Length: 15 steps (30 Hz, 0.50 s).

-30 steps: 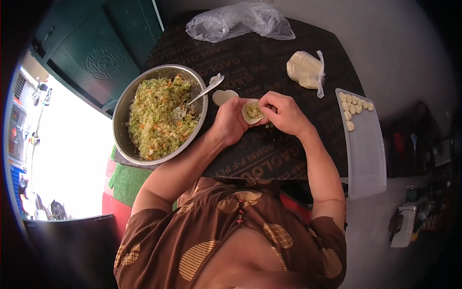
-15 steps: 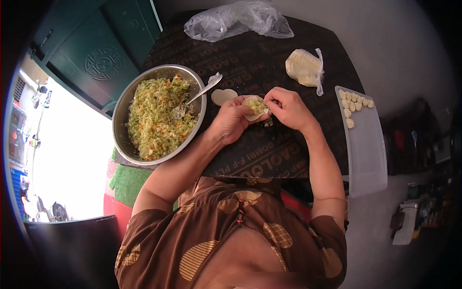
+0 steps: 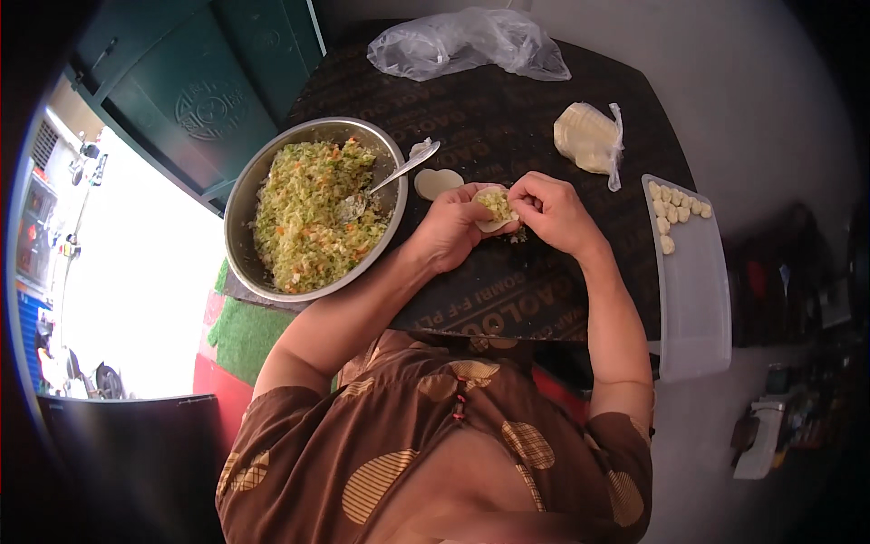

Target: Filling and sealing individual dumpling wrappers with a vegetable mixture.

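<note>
Left hand [image 3: 450,227] cups filled dumpling wrapper [image 3: 496,209] above dark tabletop [image 3: 507,118], grip curled around it. Right hand [image 3: 553,210] grip pinches wrapper's edge. Steel filling bowl [image 3: 313,207] just left.

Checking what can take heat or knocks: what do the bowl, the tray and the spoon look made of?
Bowl: metal, likely stainless steel, a shiny grey rim with reflections. Tray: probably plastic, pale, matte and slightly translucent. Spoon: looks like polished metal, bright glints on the handle, though glossy plastic can't be ruled out.
</note>
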### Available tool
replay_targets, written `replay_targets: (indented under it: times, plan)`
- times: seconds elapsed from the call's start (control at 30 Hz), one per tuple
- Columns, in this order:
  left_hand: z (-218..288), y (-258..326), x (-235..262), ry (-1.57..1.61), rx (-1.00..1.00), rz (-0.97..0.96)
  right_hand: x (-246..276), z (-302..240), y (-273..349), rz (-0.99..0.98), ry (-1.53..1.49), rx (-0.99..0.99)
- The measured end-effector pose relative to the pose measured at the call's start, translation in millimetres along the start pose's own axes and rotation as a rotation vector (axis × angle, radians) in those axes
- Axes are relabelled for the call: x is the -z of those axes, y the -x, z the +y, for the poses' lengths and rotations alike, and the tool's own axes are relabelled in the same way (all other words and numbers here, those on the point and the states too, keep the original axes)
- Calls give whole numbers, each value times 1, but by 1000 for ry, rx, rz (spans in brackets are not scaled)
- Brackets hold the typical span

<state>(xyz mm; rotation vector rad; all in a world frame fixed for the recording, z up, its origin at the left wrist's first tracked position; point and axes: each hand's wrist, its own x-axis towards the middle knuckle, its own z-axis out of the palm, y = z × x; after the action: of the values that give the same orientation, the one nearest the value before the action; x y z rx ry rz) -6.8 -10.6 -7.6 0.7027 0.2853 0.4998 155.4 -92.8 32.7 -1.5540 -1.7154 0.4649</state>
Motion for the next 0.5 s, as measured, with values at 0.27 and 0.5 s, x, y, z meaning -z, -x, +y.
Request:
replay_targets:
  times: [0.27, 0.5]
  plan:
    - [4, 2, -4, 14, 13, 39, 0, 5, -1, 58, -49, -38]
    - [3, 0, -2, 2, -1, 7, -5, 11, -1, 55, -14, 129]
